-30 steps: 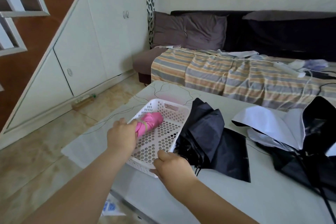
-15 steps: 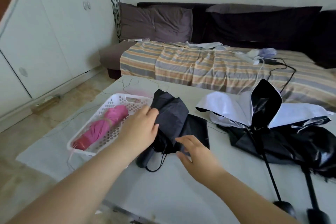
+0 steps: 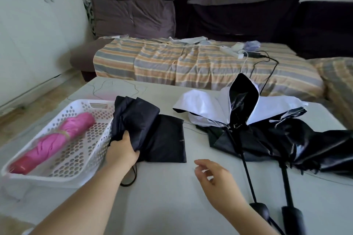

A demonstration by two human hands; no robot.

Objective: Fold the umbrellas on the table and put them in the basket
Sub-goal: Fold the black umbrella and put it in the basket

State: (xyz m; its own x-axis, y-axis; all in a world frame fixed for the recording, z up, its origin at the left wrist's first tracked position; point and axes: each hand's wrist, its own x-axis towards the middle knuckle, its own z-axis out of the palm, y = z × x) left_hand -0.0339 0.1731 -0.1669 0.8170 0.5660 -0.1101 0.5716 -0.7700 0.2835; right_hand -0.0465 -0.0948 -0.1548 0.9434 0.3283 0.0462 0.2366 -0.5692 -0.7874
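From the head view, four umbrellas can be counted. One pink umbrella (image 3: pixel 55 142), folded and strapped, lies inside the single white perforated basket (image 3: pixel 80 160) at the left of the pale worktop (image 3: pixel 168 196). One dark navy umbrella (image 3: pixel 137 120), collapsed but with its canopy loose, lies just beside the basket, its cloth touching the basket's right rim. Farther right lie two umbrellas with shafts extended: a black-and-white umbrella (image 3: pixel 225 108), canopy crumpled and partly standing up, and a glossy black umbrella (image 3: pixel 309 147) beside it, their dark handles near the lower edge.

The left hand (image 3: pixel 122 152) reaches forward from a bare forearm, its fingers curled round a fold of the navy canopy near the basket's corner; a black wrist loop (image 3: pixel 131 177) hangs out below the hand. The right hand (image 3: pixel 214 177) hovers above the worktop, well apart from any umbrella, fingers relaxed, loosely bent and spread, holding nothing.

A small line of pale print sits on the navy cloth's flat panel, too small to read.

Behind the worktop stands one dark sofa (image 3: pixel 238 17) covered by a striped blanket (image 3: pixel 191 63).
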